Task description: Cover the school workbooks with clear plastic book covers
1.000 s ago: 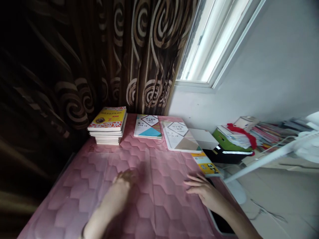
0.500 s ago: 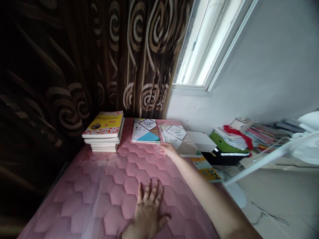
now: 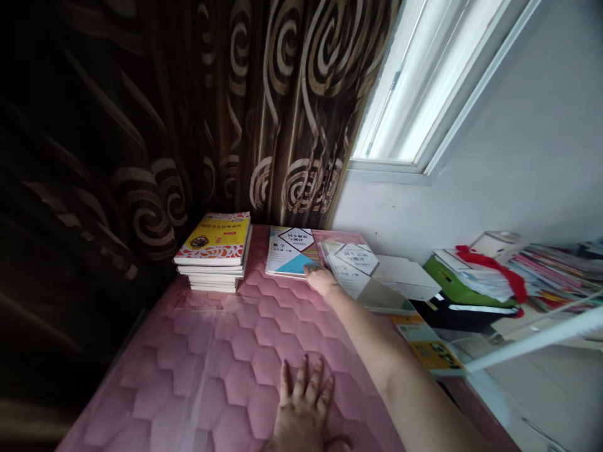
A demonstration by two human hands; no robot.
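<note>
My left hand (image 3: 301, 408) lies flat with fingers spread on the pink hexagon-patterned tabletop (image 3: 245, 351), holding nothing. My right hand (image 3: 321, 279) reaches across to the far side, its fingers bent over the near right corner of a white-and-blue book (image 3: 287, 251). That book lies flat and its thumb-side grip is partly hidden. Just right of this hand lies a similar white-and-grey book (image 3: 353, 263), partly covered by my wrist. To the left stands a stack of books (image 3: 214, 273), topped by a yellow book with a red-and-white patterned edge (image 3: 219, 235).
A dark swirl-patterned curtain (image 3: 235, 125) hangs behind the table, beside a window (image 3: 405, 94). At the right are a white box (image 3: 409, 276), a yellow book (image 3: 428, 348), a green-and-black bag (image 3: 452, 292) with papers, and a white fan pole (image 3: 541, 336).
My right hand has moved left from the book's edge onto its near right corner. My left hand stays flat. The whole view has shifted, so things appear farther right.
</note>
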